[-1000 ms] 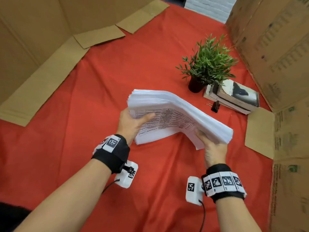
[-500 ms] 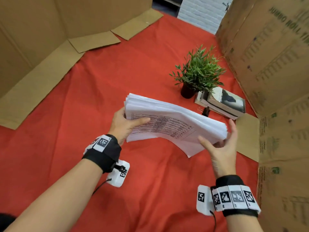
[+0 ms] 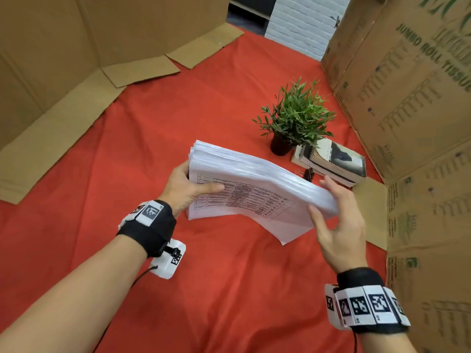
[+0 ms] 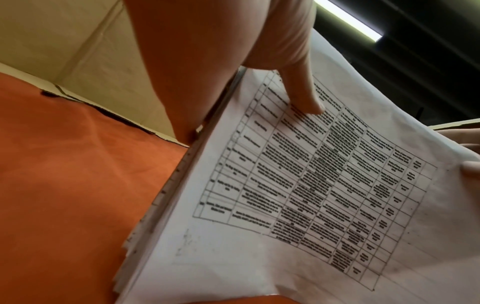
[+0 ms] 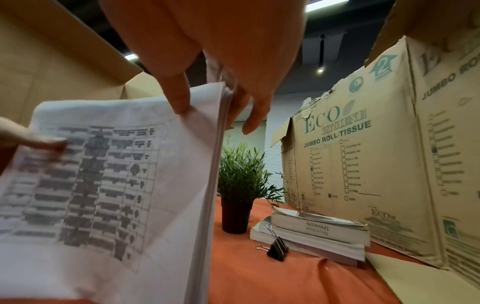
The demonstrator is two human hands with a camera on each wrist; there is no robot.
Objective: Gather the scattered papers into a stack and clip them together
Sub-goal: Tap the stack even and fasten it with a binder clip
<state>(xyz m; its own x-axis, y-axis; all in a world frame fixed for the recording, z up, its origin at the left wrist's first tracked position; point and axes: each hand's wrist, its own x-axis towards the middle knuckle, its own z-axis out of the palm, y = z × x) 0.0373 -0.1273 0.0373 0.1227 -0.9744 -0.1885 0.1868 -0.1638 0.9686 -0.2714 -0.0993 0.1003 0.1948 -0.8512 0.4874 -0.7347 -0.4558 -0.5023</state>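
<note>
A thick stack of white papers (image 3: 254, 179) hangs tilted above the red cloth, its printed table facing me. My left hand (image 3: 193, 187) grips its left edge, thumb (image 4: 306, 98) pressed on the printed sheet (image 4: 311, 185) and fingers hidden behind. My right hand (image 3: 326, 200) is at the stack's right end with fingers nearly straight. Its thumb (image 5: 179, 102) touches the front sheet (image 5: 103, 164) near the corner, and its fingers reach past the back. A black binder clip (image 3: 309, 173) (image 5: 278, 247) stands on the cloth by the books, beside a small wire clip (image 5: 261, 247).
A potted green plant (image 3: 295, 118) and two stacked books (image 3: 331, 161) sit at the right. A tall cardboard box (image 3: 407, 98) walls the right side. Cardboard panels (image 3: 51, 59) and flaps line the left and back. Red cloth (image 3: 204, 289) covers the table.
My right hand let go of the stack's lower right corner and came up to its right end with fingers spread. My left hand kept its hold and the stack swung slightly.
</note>
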